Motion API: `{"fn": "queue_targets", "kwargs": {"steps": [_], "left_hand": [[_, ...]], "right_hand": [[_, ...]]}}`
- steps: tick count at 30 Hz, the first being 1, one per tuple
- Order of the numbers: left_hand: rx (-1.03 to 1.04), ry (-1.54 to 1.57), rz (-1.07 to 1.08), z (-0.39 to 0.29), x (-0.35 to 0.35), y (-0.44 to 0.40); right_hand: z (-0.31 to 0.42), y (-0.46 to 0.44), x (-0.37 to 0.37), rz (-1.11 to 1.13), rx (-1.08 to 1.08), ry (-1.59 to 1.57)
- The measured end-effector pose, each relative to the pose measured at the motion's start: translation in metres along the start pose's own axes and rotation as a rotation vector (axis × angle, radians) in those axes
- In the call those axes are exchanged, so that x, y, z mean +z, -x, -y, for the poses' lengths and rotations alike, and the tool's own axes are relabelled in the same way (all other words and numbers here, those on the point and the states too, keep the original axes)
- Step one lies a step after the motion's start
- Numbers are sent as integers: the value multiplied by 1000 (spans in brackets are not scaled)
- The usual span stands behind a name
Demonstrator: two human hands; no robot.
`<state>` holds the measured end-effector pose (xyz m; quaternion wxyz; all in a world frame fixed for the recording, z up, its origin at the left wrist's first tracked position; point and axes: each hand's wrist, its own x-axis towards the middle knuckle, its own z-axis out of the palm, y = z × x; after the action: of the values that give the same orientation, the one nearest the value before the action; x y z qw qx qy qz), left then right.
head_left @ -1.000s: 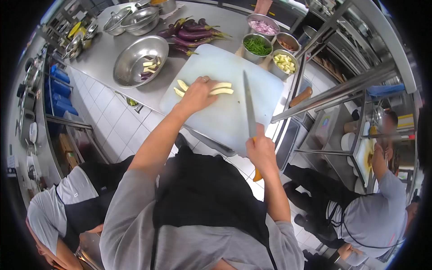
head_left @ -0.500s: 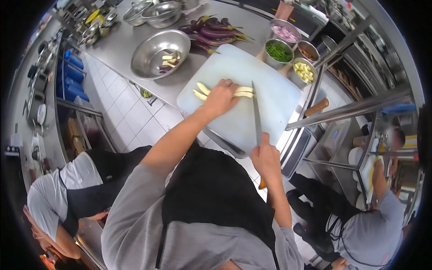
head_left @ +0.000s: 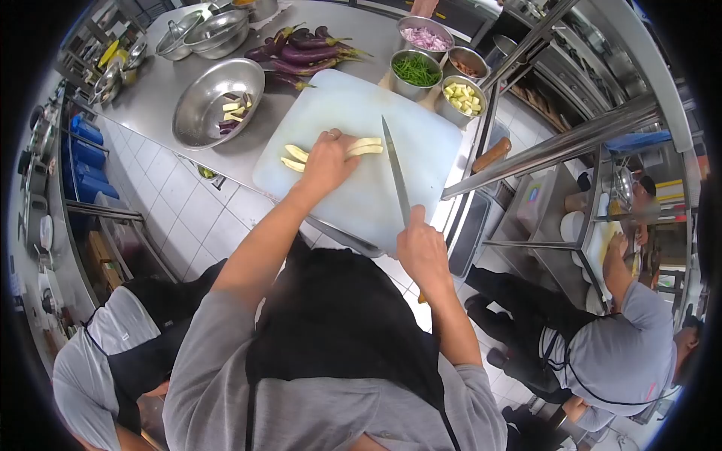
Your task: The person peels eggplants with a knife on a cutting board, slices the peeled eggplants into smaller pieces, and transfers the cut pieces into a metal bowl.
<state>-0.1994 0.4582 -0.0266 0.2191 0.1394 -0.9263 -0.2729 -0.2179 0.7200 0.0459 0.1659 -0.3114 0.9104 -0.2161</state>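
Observation:
Pale eggplant strips [head_left: 365,146] lie across a white cutting board [head_left: 353,210]. My left hand [head_left: 329,163] is closed over them from above, pressing them to the board. Their far ends stick out to its left and right. My right hand [head_left: 423,244] grips a long kitchen knife [head_left: 398,173], whose blade points away from me. The blade stands just right of the strips' cut ends, with a narrow gap between. At the board's left, a steel bowl [head_left: 192,120] holds several cut eggplant pieces [head_left: 235,109].
Whole purple eggplants [head_left: 308,56] lie behind the board. At the far right stand containers of chopped green herbs [head_left: 416,70], chopped onion [head_left: 426,37] and pale cubes [head_left: 462,98]. A metal rail [head_left: 556,146] runs at right. One person [head_left: 609,346] works right, another [head_left: 105,368] left.
The knife has moved from the strips' right ends to slightly right of them. My left hand stays on the strips. The whole view has shifted, so the table appears further left.

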Motion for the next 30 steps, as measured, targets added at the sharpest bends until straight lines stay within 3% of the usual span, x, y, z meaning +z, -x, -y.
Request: {"fn": "queue_targets", "kwargs": {"steps": [20, 29, 30], "left_hand": [[-27, 48, -13, 6, -13, 9], [-3, 1, -52, 26, -93, 25], [-57, -11, 44, 33, -99, 31]], "right_hand": [[25, 7, -2, 105, -41, 64], [17, 19, -15, 90, -21, 45], [17, 21, -16, 89, -25, 43]]}}
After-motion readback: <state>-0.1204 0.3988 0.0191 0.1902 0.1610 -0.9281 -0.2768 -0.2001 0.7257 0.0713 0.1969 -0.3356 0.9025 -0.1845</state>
